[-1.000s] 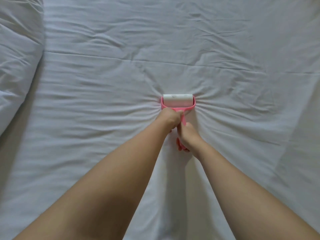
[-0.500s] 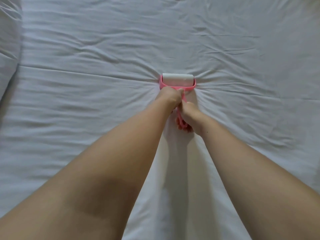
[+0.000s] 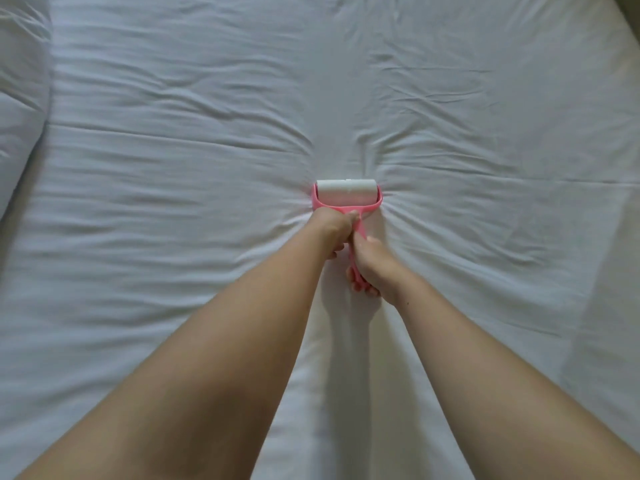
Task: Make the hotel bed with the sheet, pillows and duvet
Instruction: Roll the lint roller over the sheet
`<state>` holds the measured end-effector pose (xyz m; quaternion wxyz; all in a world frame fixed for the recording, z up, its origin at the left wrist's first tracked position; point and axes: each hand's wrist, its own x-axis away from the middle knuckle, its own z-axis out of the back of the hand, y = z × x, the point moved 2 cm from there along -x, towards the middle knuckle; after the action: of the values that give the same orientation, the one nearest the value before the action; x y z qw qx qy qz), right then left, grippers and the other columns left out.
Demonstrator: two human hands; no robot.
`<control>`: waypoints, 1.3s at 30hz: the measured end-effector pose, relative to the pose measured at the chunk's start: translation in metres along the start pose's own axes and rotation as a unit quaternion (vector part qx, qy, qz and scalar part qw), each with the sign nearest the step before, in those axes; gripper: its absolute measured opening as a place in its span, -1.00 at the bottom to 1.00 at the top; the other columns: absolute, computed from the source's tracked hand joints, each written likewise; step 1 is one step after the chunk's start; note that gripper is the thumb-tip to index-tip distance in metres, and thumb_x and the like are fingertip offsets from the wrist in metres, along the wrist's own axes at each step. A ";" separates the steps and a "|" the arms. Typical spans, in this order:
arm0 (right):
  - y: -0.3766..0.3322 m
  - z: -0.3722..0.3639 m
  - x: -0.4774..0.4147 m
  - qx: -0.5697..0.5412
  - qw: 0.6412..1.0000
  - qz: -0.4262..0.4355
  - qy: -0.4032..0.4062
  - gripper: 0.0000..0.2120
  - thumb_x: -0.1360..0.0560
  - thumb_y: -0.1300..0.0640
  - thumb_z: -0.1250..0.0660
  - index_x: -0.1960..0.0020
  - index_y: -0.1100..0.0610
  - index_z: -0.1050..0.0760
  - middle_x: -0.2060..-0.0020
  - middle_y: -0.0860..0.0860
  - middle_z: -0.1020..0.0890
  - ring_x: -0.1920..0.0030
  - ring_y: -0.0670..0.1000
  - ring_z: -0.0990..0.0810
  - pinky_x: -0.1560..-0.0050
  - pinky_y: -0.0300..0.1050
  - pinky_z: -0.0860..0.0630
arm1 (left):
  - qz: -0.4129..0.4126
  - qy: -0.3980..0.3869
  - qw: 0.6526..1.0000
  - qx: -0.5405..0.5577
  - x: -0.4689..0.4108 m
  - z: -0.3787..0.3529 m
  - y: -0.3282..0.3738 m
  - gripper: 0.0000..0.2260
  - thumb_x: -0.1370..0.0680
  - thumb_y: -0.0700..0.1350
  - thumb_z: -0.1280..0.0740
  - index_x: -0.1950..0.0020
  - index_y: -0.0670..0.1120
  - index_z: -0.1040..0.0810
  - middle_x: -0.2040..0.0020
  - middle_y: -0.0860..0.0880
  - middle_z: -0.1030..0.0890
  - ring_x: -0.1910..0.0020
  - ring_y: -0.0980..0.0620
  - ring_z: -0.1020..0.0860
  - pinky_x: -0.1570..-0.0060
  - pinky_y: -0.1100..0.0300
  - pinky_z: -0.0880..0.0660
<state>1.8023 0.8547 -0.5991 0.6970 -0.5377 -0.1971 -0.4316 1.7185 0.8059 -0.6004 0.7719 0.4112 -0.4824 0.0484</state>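
One wrinkly white sheet [image 3: 173, 188] spread flat under both arms, creases bunching toward a pink lint roller [image 3: 347, 194] pressed on it.
Handle's clamped twice: left hand [image 3: 332, 226] up by the white roll, right hand [image 3: 375, 268] at the lower end; puffy white bedding [image 3: 20, 98] far left.

White nearly everywhere: the sheet [image 3: 173, 209] is plain white, its creases shading to pale blue-grey. Dead centre, the lint roller [image 3: 347, 197] brings the only bright colour, with a bubblegum-pink frame [image 3: 367, 206] and a matching pink handle [image 3: 361, 231] round a clean white roll [image 3: 346, 191]. Out at nine to ten o'clock the puffy bedding [image 3: 20, 98] is the same unpatterned white, greyer in its folds. Toward three o'clock the sheet warms to cream, and up at one o'clock the corner sliver [image 3: 633, 6] shows dull olive-brown.
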 end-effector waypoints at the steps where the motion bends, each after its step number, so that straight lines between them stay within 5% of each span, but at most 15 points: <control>1: 0.008 -0.002 0.009 0.002 1.000 0.001 -0.001 -0.25 -0.54 -0.39 0.22 0.00 0.17 -0.50 0.53 0.06 -0.43 0.59 0.00 -0.36 0.56 -0.27 -0.22 | 0.007 -0.004 1.000 0.003 0.008 -0.004 -0.009 -0.64 -0.60 0.06 -0.22 -0.20 -0.20 -0.53 0.27 -0.03 -0.48 0.36 0.05 -0.40 0.23 0.16 -0.41; 4: 0.035 -0.007 0.034 0.003 1.000 0.007 -0.004 -0.26 -0.56 -0.37 0.21 -0.01 0.18 -0.50 0.53 0.08 -0.42 0.59 0.00 -0.36 0.60 -0.30 -0.22 | 0.015 -0.010 1.000 0.012 0.032 -0.017 -0.035 -0.64 -0.59 0.06 -0.23 -0.20 -0.18 -0.53 0.30 -0.02 -0.47 0.37 0.06 -0.40 0.31 0.20 -0.39; 11: 0.101 -0.015 0.092 0.012 1.000 -0.003 -0.014 -0.25 -0.54 -0.39 0.19 -0.07 0.19 -0.48 0.51 0.11 -0.44 0.59 0.01 -0.38 0.61 -0.33 -0.21 | 0.000 0.005 1.000 -0.012 0.083 -0.057 -0.094 -0.65 -0.60 0.05 -0.22 -0.12 -0.21 -0.56 0.15 -0.10 -0.53 0.28 -0.01 -0.45 0.16 0.13 -0.44; 19: 0.166 -0.029 0.161 0.006 0.999 -0.024 -0.021 -0.31 -0.50 -0.44 0.21 0.18 0.10 -0.41 0.56 0.07 -0.43 0.60 0.01 -0.38 0.55 -0.26 -0.23 | 0.001 -0.001 0.999 -0.053 0.141 -0.092 -0.155 -0.64 -0.60 0.05 -0.19 -0.09 -0.22 -0.57 0.12 -0.15 -0.55 0.16 -0.11 -0.50 0.09 0.10 -0.46; 25: 0.210 -0.038 0.210 -0.009 0.998 -0.050 -0.021 -0.35 -0.51 -0.43 0.18 0.12 0.10 -0.38 0.50 0.07 -0.45 0.59 0.01 -0.39 0.53 -0.28 -0.20 | 0.002 -0.015 0.996 -0.086 0.188 -0.115 -0.193 -0.66 -0.60 0.03 -0.20 -0.08 -0.22 -0.58 0.07 -0.16 -0.58 0.16 -0.10 -0.48 0.12 0.11 -0.45; 34: 0.290 -0.066 0.299 -0.040 0.997 -0.063 -0.002 -0.42 -0.50 -0.45 0.18 0.32 -0.08 -0.37 0.56 0.05 -0.36 0.57 0.03 -0.34 0.50 -0.28 -0.14 | 0.015 -0.074 0.990 -0.122 0.259 -0.152 -0.275 -0.66 -0.60 0.00 -0.19 -0.11 -0.23 -0.58 0.08 -0.16 -0.60 0.32 0.00 -0.43 0.20 0.15 -0.44; 39: 0.330 -0.090 0.344 -0.059 0.995 -0.081 0.015 -0.40 -0.49 -0.46 0.17 0.33 -0.04 -0.35 0.62 0.02 -0.35 0.60 0.03 -0.34 0.51 -0.28 -0.16 | 0.001 -0.082 0.985 -0.151 0.297 -0.167 -0.319 -0.61 -0.59 0.04 -0.17 -0.10 -0.26 -0.59 0.04 -0.21 -0.63 0.21 -0.11 -0.47 0.14 0.11 -0.46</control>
<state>2.2428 0.6542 -0.5665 0.6297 -0.5533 -0.2043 -0.5055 2.1439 0.6141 -0.5874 0.7832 0.2916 -0.5461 -0.0582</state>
